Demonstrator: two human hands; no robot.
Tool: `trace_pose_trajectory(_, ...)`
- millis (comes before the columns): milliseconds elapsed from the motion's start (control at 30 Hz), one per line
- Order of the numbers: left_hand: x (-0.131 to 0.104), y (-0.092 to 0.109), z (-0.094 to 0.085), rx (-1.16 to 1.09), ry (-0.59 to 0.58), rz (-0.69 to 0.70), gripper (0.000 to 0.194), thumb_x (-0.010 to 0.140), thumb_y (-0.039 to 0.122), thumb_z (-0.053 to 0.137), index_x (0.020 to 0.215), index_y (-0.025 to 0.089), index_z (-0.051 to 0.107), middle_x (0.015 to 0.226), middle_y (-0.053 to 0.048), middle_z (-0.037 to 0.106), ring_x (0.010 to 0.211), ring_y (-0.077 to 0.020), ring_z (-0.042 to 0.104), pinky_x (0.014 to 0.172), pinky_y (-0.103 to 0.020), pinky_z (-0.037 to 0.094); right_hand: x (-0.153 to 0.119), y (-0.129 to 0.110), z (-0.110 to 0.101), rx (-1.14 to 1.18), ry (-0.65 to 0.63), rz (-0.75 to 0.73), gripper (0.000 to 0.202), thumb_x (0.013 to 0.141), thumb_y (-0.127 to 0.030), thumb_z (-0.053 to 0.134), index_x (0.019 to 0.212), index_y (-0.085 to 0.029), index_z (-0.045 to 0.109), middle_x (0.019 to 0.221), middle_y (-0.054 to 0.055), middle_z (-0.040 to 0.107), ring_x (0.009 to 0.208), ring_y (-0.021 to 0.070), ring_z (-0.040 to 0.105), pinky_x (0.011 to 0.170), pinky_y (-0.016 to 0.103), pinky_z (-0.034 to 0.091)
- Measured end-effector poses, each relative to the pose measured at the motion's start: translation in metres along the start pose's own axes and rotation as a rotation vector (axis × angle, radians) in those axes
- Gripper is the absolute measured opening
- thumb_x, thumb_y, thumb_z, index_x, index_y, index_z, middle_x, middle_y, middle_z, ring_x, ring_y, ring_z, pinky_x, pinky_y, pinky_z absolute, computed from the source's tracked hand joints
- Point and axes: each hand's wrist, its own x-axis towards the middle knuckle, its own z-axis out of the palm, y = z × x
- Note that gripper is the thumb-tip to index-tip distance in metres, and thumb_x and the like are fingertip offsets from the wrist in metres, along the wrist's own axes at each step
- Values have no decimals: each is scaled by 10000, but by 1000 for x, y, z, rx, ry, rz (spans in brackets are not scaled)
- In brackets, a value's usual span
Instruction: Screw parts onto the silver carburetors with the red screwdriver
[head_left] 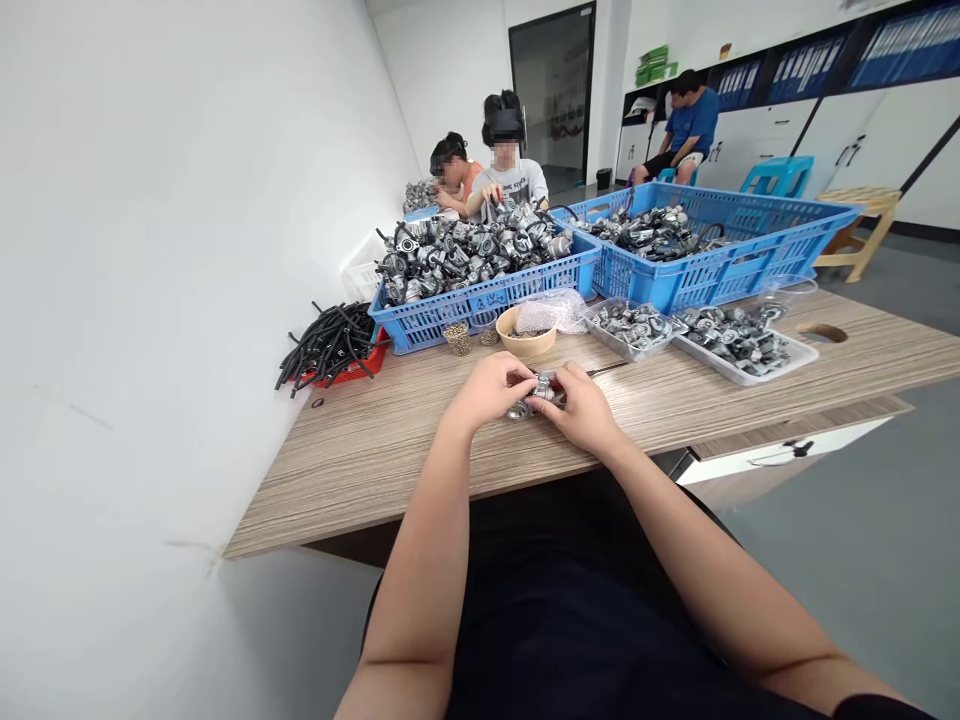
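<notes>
My left hand (487,390) and my right hand (581,408) meet over the wooden table (390,450), both closed around a small silver metal part (541,388). A thin metal tool (607,369) lies on the table just past my right hand; whether the hand touches it I cannot tell. Just beyond my hands stand a tan bowl (525,345) and a clear bag of bubble wrap (551,312).
Two blue crates (487,300) (720,265) hold several metal parts. Two trays (634,330) (739,345) of small parts sit at the right. Black tubes (330,345) lie by the left wall. Two people sit farther along the table, another by the cabinets.
</notes>
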Motion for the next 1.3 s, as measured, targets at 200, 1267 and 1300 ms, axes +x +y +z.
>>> trace_pose_trajectory(200, -5, 1, 6, 37, 32, -41, 79, 994, 189, 839, 933, 191, 890, 1017, -77, 853, 925, -222, 806, 878, -342, 644, 0, 1, 0, 3, -1, 0, 369, 1038, -574, 818, 1021, -234, 674, 1035, 71, 656, 934, 262, 633, 858, 398, 539)
trace_pose_trajectory(1267, -8, -2, 4, 65, 9, 100, 101, 1020, 165, 788, 940, 191, 843, 1033, -69, 791, 1022, -237, 757, 977, -358, 595, -4, 1, 1, -9, -15, 9, 381, 1077, -604, 751, 1003, -250, 632, 1041, 66, 649, 910, 265, 645, 796, 401, 529)
trace_pose_trajectory(1300, -7, 0, 2, 63, 0, 102, 107, 1012, 159, 790, 926, 193, 845, 1018, -66, 788, 1007, -235, 756, 964, -353, 594, -4, 1, 0, -9, -20, 11, 374, 1081, -598, 747, 1006, -251, 630, 1043, 65, 647, 905, 263, 645, 790, 399, 532)
